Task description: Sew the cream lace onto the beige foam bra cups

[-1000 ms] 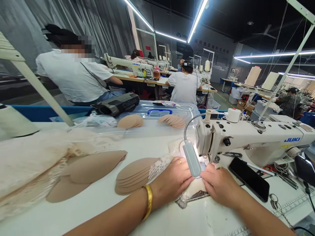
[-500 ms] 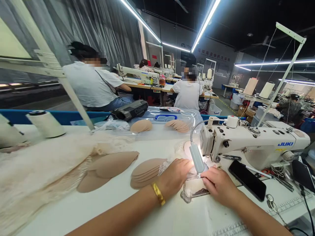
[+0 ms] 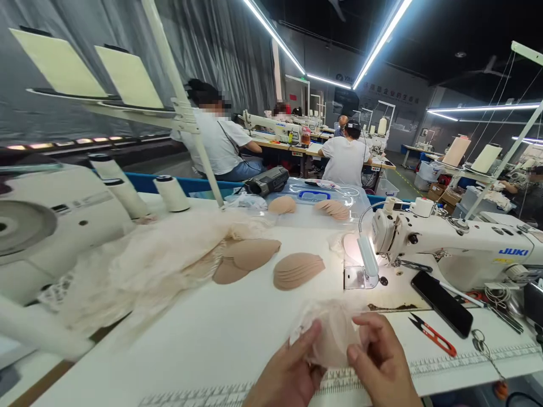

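Near the table's front edge, both my hands hold a pale, sheer lace cup piece [image 3: 331, 334]. My left hand [image 3: 291, 364] grips its left side, thumb on top and fingers underneath. At its right edge, my right hand [image 3: 384, 359] pinches the fabric between thumb and fingers; some fingertips are hidden. A stack of beige bra pads [image 3: 299, 271] lies beyond on the white table, and more beige pads [image 3: 250, 254] are left of it. Ahead to the right, the sewing machine [image 3: 458, 232] has a lit lamp [image 3: 367, 255] over its needle area, with another pale piece beside it.
Cream lace fabric [image 3: 156, 260] is heaped on the left. Orange thread snips [image 3: 433, 334] and a black phone [image 3: 442, 303] lie on the right. At the back, a clear plastic box [image 3: 303, 212] carries more pads. Co-workers sit at machines beyond.
Both hands have come back from the needle area toward the table's front edge, now holding the lace piece. Orange snips show on the table. The view has swung left.
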Demonstrator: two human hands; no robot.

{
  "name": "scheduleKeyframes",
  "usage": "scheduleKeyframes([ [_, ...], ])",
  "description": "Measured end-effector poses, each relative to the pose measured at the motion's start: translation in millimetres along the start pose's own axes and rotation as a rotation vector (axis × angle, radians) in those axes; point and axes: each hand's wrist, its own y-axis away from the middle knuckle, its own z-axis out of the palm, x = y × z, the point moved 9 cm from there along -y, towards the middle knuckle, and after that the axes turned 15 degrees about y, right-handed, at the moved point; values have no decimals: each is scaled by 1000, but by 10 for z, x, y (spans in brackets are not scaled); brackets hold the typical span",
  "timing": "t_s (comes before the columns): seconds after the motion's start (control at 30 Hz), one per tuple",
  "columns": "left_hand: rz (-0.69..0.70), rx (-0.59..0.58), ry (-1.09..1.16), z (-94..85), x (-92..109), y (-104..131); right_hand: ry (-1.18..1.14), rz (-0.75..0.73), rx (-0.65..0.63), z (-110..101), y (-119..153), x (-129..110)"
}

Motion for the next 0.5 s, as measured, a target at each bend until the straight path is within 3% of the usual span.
scheduleKeyframes([
  [0.1,61,118,145,59,89,-46,64,29,75,-95,237,152],
  [0.23,-7,253,282,11,-30,-42,82,86,127,-248,315,276],
  [0.33,59,177,240,74,2,-20,27,112,82,-235,274,280],
  [0.5,106,66,125,192,32,33,-262,166,53,-109,158,210],
])
